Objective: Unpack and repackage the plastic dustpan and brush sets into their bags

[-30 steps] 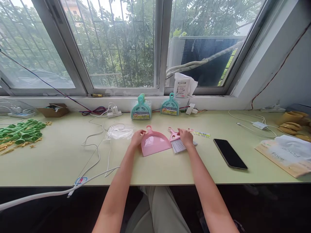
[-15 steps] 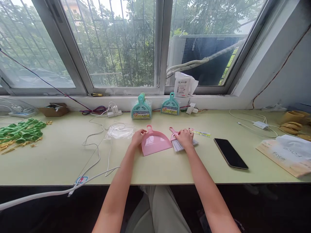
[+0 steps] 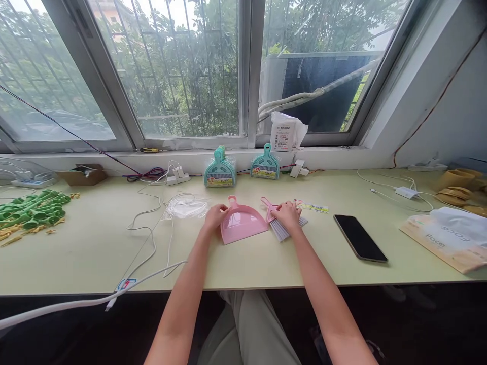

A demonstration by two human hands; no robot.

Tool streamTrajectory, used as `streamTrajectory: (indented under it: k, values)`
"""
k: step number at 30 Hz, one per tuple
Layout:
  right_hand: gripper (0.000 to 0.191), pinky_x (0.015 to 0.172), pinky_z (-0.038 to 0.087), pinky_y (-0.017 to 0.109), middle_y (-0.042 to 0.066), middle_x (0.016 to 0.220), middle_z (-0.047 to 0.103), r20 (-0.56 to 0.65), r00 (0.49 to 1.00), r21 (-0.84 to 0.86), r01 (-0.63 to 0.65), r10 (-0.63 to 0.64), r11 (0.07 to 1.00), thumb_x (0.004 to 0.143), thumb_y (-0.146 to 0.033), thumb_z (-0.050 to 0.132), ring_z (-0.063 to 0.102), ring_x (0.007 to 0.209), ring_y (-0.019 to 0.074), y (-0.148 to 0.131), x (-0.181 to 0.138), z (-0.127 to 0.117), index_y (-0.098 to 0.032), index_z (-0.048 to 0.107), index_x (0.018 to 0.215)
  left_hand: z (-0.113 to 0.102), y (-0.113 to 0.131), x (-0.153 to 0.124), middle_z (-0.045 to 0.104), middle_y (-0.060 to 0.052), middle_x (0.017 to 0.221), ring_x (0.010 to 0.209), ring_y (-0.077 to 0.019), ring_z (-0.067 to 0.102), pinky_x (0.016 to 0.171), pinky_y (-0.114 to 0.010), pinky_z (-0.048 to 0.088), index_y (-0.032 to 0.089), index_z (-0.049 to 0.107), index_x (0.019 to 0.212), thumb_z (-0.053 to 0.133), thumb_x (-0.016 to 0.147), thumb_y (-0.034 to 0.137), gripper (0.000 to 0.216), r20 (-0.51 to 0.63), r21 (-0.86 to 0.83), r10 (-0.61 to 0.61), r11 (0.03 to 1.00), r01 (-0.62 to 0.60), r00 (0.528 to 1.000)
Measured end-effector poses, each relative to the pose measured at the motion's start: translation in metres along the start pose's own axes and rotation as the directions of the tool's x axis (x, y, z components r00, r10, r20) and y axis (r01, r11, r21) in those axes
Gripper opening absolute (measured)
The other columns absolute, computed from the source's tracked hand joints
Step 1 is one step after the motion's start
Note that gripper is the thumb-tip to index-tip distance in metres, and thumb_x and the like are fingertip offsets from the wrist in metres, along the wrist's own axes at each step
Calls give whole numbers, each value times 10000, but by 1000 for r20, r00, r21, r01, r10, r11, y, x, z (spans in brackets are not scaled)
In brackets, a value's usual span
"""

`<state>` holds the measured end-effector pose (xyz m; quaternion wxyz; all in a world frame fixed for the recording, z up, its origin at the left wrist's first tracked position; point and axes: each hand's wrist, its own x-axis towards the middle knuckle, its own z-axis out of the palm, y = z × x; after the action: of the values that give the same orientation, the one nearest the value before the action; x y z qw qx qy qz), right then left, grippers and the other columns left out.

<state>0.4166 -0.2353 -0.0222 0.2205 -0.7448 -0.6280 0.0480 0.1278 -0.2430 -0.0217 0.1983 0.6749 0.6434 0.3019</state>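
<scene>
A pink dustpan (image 3: 243, 227) lies on the table with its handle pointing away from me. My left hand (image 3: 216, 217) is closed on its upper left edge, close to the handle. To the right of the pan is a small pink brush (image 3: 280, 232) with pale bristles, its handle angled up and left. From above, my right hand (image 3: 288, 215) grips the brush, covering much of its body. Just beyond that hand lies a yellow printed label strip (image 3: 316, 208). A crumpled clear plastic bag (image 3: 187, 207) rests left of my left hand.
Packaged green dustpan sets (image 3: 219, 170) and another green set (image 3: 265, 165) stand against the wall. A black phone (image 3: 360, 238) and a tissue pack (image 3: 445, 241) lie right. White cables (image 3: 152, 238) and a pile of green parts (image 3: 36, 208) are left.
The brush has turned slightly under my right hand, its handle shifting a little left. My left hand stays at the dustpan's edge. The whole view has shifted slightly.
</scene>
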Motion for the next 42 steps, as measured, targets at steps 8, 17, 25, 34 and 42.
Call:
streamTrajectory:
  k: [8,17,25,34,42]
  values:
    - [230,908,286,426,83,1062,566,-53,999,137,11,-4,991,665,-348,594,437,1084,272,-6,-1,-3,-210,664,835,1,3,0,693,-39,929,798,-200,622,601,-271,407,219,649,813,498,826,501,320,-37,81,-20,996,23,999]
    - [169,873,288,383,50,1013,580,-75,990,217,136,-123,967,679,-349,605,457,1059,245,-23,-12,0,-227,652,785,3,12,-5,688,-39,945,865,-203,614,657,-269,412,214,630,815,478,850,464,294,-86,186,-25,982,41,996]
    - [143,844,280,362,52,1004,588,-51,981,238,195,-189,951,700,-339,611,458,1041,240,-36,-22,3,-220,646,770,6,16,-5,686,-50,914,867,-220,612,653,-279,402,207,611,788,453,856,506,345,-118,260,-9,965,40,993]
    - [135,844,276,369,56,995,591,-65,974,225,227,-218,947,703,-325,606,459,1026,239,-43,-26,7,-211,635,769,10,21,-7,680,-62,877,818,-213,608,642,-280,380,200,594,745,459,851,451,305,-136,304,-12,951,53,991]
    - [171,853,270,380,57,1000,588,-55,966,198,258,-252,946,697,-351,625,458,1016,241,-47,-32,8,-212,643,795,21,30,-10,675,-57,856,777,-195,607,628,-274,365,199,562,709,471,856,390,258,-131,324,34,946,10,991]
